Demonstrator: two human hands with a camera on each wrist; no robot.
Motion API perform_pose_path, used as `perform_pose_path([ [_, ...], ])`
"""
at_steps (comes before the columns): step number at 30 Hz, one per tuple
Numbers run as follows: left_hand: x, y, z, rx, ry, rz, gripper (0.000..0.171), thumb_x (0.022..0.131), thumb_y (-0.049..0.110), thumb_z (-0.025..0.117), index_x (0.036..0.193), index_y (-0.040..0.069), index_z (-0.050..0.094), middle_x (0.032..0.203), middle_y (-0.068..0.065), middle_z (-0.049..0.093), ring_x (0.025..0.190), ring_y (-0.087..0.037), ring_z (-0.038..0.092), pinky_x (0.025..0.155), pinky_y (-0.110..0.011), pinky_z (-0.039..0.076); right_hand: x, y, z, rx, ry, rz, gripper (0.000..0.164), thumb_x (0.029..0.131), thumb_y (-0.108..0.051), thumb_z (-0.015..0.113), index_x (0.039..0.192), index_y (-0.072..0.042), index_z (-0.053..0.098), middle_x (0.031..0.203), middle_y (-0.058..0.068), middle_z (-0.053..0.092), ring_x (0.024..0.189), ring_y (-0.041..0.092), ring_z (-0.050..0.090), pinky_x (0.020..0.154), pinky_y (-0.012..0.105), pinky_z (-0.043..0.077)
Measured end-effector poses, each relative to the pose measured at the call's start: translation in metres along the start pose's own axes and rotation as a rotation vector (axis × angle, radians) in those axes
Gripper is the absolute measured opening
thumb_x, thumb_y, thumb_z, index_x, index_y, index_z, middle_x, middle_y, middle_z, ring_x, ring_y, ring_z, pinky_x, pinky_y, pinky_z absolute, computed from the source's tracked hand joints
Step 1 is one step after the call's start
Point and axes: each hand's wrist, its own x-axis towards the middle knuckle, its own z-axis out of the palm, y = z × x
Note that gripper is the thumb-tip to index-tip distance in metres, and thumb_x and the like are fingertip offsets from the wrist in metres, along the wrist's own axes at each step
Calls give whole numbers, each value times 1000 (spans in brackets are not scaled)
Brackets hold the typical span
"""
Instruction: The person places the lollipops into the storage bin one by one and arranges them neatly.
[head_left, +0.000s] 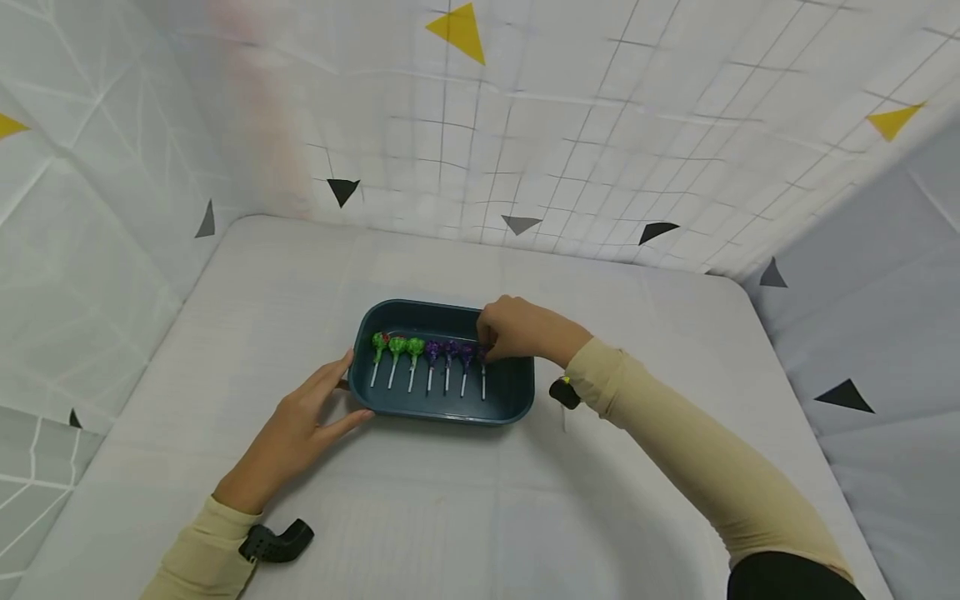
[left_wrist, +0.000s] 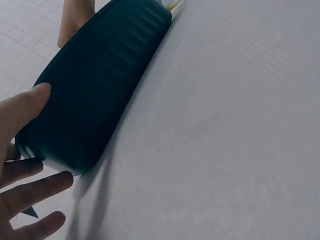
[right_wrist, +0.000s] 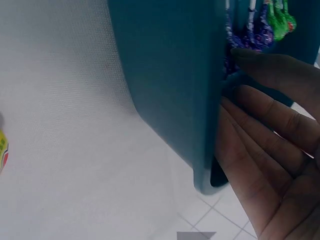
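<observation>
A dark teal tray (head_left: pixel 442 413) holds a row of lollipops, sticks toward me. Three with green wrappers (head_left: pixel 397 346) lie at the left; several purple lollipops (head_left: pixel 448 350) continue rightward. My right hand (head_left: pixel 528 329) reaches over the tray's far right side, its fingers curled at the head of the rightmost purple lollipop (head_left: pixel 483 383). In the right wrist view the thumb touches purple wrapper (right_wrist: pixel 230 65); the fingers partly hide that head. My left hand (head_left: pixel 303 429) rests against the tray's left end, thumb at the near side, fingers extended and spread in the left wrist view.
The tray stands on a white-covered table (head_left: pixel 420 508). Right of it, a white stick (head_left: pixel 564 418) and a bit of yellow show beside the dark wrist device (head_left: pixel 564 392); a yellow wrapper (right_wrist: pixel 3 149) edges into the right wrist view. White patterned sheets (head_left: pixel 525 125) surround the table.
</observation>
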Motion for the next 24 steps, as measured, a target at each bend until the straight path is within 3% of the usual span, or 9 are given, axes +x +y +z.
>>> perform_pose_path([
  [5,0,-1,1,3,-2,-5,93,85,26,87,161,7,35,153,-14,54,132,-31,60,106,-53,52,-11,2,-2,25,16,3,22,89,-19,83,106,-6,78,106,8,78,97,20,73,87,33,63],
  [13,0,0,0,7,-1,-6,94,84,24,87,161,8,35,153,-14,54,131,-32,61,105,-54,52,-35,9,-8,153,64,20,28,89,-19,82,112,-4,77,109,9,79,98,18,75,87,34,64],
  [24,1,0,1,5,5,-5,94,84,24,88,161,7,36,152,-14,55,128,-29,63,104,-52,53,-75,28,-10,254,218,15,25,91,-17,80,114,-7,76,110,5,79,100,18,77,94,46,61],
])
